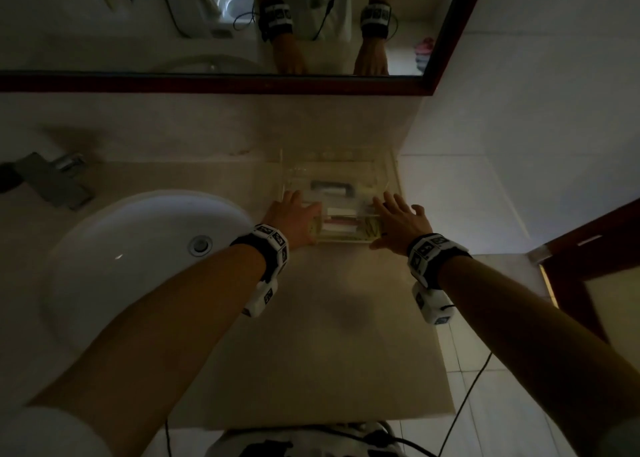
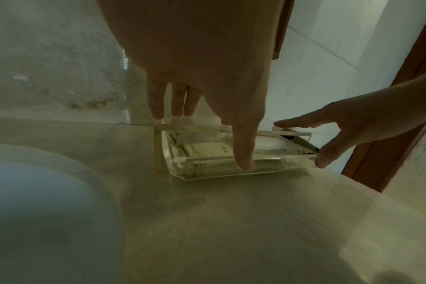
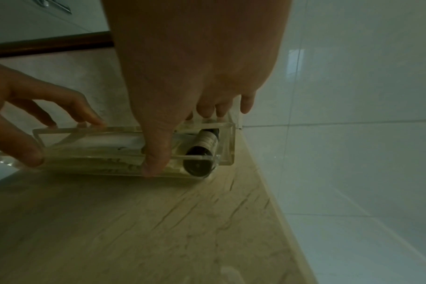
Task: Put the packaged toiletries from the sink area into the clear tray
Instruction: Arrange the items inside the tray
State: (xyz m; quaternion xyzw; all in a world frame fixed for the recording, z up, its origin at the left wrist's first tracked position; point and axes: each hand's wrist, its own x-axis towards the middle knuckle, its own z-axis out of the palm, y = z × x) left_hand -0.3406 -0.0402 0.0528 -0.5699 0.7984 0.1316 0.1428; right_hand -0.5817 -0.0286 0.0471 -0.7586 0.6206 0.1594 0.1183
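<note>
The clear tray (image 1: 343, 242) stands on the beige counter in the back right corner, by the tiled wall. White packaged toiletries (image 1: 341, 214) lie flat inside it, with a dark bottle (image 3: 202, 151) on its side at the right end. My left hand (image 1: 303, 207) touches the tray's left end with straight fingers on the rim and its thumb down the front wall (image 2: 207, 173). My right hand (image 1: 394, 214) touches the right end the same way, with spread fingers and its thumb against the front wall (image 3: 102, 165). Neither hand holds a packet.
A white basin (image 1: 138, 248) with a metal faucet (image 1: 55, 179) lies left of the tray. A mirror in a dark wood frame (image 1: 207, 84) hangs above. A tiled wall (image 1: 519, 145) and a wooden door frame (image 1: 588, 242) close the right side. Bare counter (image 1: 329, 335) stretches toward me.
</note>
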